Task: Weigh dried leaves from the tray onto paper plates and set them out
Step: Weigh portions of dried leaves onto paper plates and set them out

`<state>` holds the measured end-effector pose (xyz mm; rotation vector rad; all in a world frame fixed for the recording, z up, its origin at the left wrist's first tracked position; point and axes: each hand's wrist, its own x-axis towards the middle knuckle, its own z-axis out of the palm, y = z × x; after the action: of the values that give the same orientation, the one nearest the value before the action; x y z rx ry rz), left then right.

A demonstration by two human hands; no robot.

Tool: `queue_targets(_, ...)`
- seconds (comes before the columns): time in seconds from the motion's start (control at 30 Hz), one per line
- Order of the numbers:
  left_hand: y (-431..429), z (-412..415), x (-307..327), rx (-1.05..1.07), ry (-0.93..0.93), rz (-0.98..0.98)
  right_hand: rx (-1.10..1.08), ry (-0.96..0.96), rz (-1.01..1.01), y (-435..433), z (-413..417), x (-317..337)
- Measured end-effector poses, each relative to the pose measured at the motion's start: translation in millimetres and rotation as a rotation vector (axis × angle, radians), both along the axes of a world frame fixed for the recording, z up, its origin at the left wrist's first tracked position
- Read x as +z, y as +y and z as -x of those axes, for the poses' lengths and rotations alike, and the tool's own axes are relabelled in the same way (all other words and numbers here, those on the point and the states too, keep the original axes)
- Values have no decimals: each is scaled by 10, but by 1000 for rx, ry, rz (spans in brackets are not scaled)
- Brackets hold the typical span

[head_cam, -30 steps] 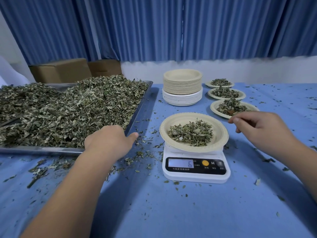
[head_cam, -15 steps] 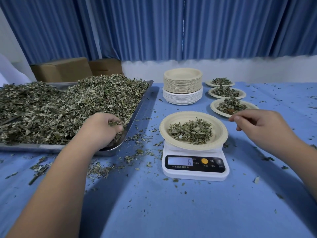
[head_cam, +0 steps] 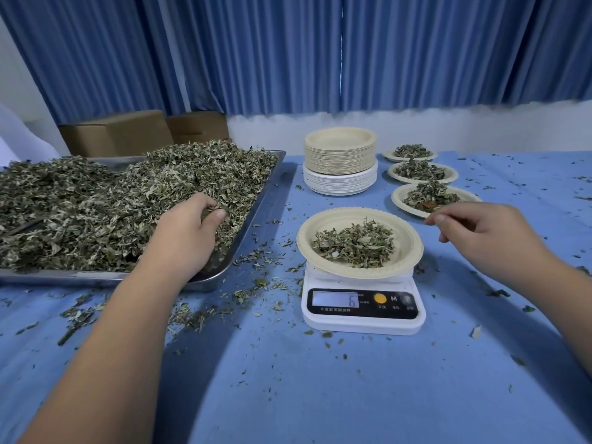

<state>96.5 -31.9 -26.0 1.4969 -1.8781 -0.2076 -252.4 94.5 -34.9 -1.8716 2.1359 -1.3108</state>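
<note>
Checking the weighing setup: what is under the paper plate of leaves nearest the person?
A white kitchen scale sits under the plate, on the blue tablecloth; its display shows 6. The plate covers the weighing platform, so that surface cannot be seen.

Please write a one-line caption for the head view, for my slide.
Left hand grabs leaves in the tray; a plate sits on the scale, right hand hovering beside it.
</note>
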Motion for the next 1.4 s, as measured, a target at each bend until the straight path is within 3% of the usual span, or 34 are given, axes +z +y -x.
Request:
queue_targets(0.3,149,82,64,-11,134,123,14,-18,-1,-9,4,10)
queue_targets(0.5,271,408,230,-168,327,184,16,-33,-11,-25,13,18)
queue_targets(0.67,288,954,449,-387,219,192,36,-32,-11,-20,10,14)
queue_targets(0.97,223,1430,376,-598,-182,18,67,-15,-1,-10,8,32)
queue_targets(1.17,213,1132,365,-536,-45,212,66,0,12,1,-18,57)
queue_targets(1.27,159,906,252,-408,36,287,65,-3,6,6,-29,53)
queue_targets(1.4,27,578,37,-182,13,170,44,-33,-6,-7,-68,45)
